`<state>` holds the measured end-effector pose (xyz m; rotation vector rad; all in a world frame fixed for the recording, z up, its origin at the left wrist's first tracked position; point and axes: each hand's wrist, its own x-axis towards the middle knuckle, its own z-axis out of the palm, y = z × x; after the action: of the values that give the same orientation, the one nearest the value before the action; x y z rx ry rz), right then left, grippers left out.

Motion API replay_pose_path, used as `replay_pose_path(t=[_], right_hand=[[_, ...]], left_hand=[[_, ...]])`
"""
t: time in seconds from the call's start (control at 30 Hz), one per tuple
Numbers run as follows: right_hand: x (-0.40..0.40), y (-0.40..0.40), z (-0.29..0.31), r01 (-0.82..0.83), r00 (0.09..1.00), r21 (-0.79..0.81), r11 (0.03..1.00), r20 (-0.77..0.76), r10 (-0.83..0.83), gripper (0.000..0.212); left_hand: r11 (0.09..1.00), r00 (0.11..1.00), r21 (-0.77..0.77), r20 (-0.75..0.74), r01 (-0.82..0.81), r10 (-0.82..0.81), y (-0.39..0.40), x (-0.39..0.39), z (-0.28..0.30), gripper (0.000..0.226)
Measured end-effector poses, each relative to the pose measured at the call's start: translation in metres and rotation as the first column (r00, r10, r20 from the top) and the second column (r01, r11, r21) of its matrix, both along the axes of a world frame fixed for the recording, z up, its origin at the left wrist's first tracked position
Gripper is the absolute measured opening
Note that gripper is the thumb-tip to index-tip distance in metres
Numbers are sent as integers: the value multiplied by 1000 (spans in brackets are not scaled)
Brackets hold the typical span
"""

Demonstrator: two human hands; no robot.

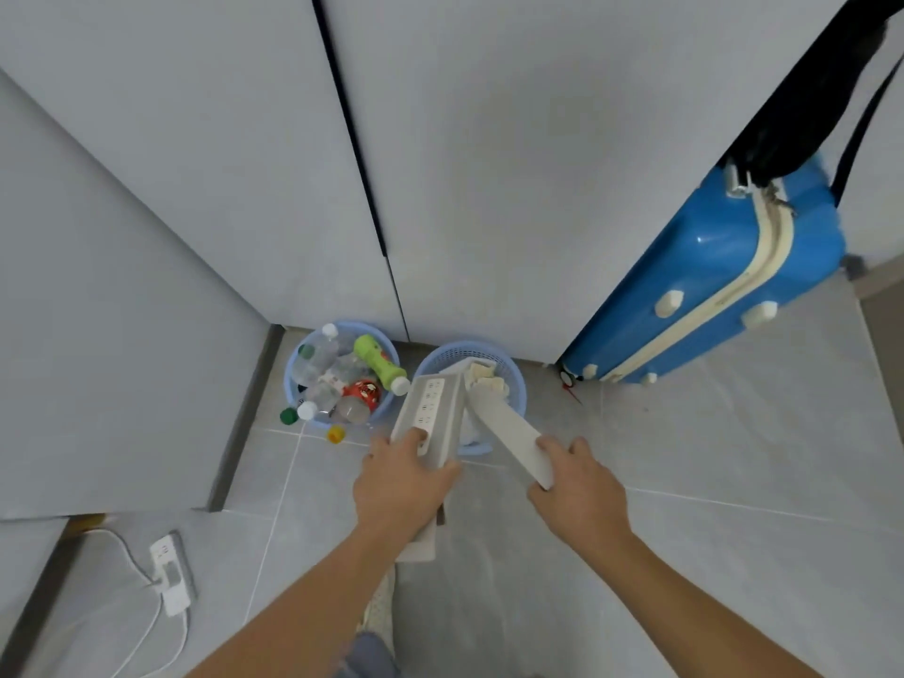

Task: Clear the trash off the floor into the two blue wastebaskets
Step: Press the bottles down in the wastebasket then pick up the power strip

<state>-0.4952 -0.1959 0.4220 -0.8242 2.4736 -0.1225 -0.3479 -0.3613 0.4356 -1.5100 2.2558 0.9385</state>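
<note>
The left hand (401, 477) grips a long grey-white box (430, 413) printed with a power-strip picture, thumb on its top face and fingers curled round its side. The box slants forward and up from the hand, its far end reaching over the near rim of the right basket (518, 384). The right hand (577, 486) grips the near end of a plain white box (508, 428), fingers wrapped over its top edge; this box angles away to the left, and its far end lies over the same basket, just beside the other box. Crumpled pale paper (484, 376) already sits inside that basket.

The left basket (292, 371) stands touching or nearly touching the right one, both against the foot of a grey cupboard (244, 188). It is heaped with plastic bottles (323, 359), among them a green bottle (379, 364) lying across the top and a red-labelled bottle (362, 396). A yellow cap (335, 434) lies on the tiled floor (709, 457) just in front of it.

A blue suitcase (709, 276) leans against the cupboard to the right. A white power strip (169, 570) with its cable lies on the floor at lower left.
</note>
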Motion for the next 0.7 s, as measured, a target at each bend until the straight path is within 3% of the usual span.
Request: replay_pose_path(t=[0.33,0.43,0.57,0.63,0.7], right_hand=[[-22,-99,-95,-24,997,196,980,-74,39,20],[-28,-114,-115,-49,997,264,963,-45,63,25],[-34,-131,-141,-1,998,210,978,59,-12,34],[-37,-137,-153,84,980,133,988,170,-106,45],[-43,-141,-162,246,899,77,966,355,-257,62]], left_hand=[[973,967,44,113,225,-228,-62,-61,-110,63],[959,948,65,147,274,-281,-69,-74,-134,62],[931,912,66,185,359,-365,-75,-84,-165,62],[918,897,42,197,395,-395,-76,-82,-179,63],[904,884,21,198,428,-423,-79,-78,-189,65]])
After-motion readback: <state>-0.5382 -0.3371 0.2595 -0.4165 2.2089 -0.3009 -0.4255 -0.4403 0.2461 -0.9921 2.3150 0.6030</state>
